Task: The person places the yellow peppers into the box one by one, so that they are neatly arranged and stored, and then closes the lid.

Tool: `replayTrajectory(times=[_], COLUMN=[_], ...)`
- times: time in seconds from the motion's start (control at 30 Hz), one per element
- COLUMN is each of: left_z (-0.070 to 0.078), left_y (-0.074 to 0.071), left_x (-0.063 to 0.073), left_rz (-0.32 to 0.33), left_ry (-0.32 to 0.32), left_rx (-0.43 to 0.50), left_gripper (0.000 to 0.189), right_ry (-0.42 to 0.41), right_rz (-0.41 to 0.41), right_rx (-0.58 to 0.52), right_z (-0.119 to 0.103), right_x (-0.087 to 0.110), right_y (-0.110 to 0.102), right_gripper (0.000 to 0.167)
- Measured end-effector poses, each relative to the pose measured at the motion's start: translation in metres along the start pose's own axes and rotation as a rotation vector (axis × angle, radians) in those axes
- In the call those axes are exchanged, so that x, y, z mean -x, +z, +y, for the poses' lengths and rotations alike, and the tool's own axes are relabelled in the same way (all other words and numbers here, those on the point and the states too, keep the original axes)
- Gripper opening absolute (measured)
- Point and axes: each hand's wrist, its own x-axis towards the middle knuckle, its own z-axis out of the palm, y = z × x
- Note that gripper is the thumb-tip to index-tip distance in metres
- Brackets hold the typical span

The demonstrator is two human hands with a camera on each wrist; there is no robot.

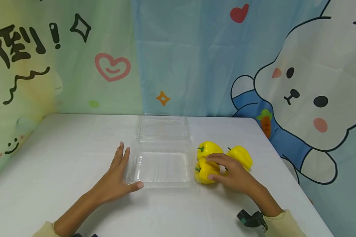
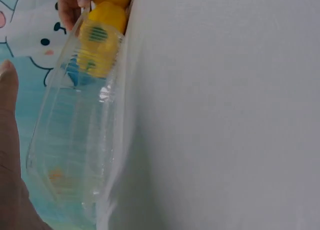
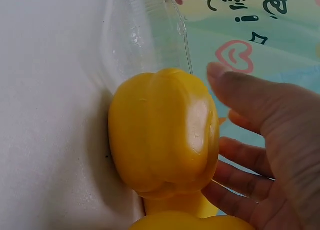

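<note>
Several yellow bell peppers sit in a cluster on the table. The nearest bell pepper (image 1: 204,174) lies against the right side of a clear plastic clamshell container (image 1: 163,186), which stands with its lid folded back. My right hand (image 1: 235,174) reaches over this pepper, fingers above and behind it and thumb at its near side. In the right wrist view the thumb (image 3: 245,92) stands apart from the bell pepper (image 3: 162,135). To the container's left, my left hand (image 1: 115,181) is spread with straight fingers, thumb near the front left corner. It holds nothing.
Two more bell peppers, one at the back left (image 1: 209,148) and one at the back right (image 1: 241,156), show behind the right hand. A white cloth covers the table (image 1: 77,148). Behind it hangs a printed curtain (image 1: 181,59). A black strap device (image 1: 252,219) is at the right wrist.
</note>
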Motion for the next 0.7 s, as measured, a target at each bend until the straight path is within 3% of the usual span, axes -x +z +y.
replayTrajectory(times=[0.4,0.7], left_z=[0.003,0.004], left_y=[0.017,0.022], left_x=[0.001,0.001], left_rz=[0.010,0.034], left_ry=[-0.002,-0.015], left_rx=[0.045,0.121], left_gripper=[0.124,0.123], right_ry=[0.030,0.061], right_rz=[-0.047,-0.066], right_rx=[0.145,0.169], right_z=[-0.001,-0.002], right_x=[0.000,-0.002], right_y=[-0.001,0.003], right_gripper=[0.058,0.062])
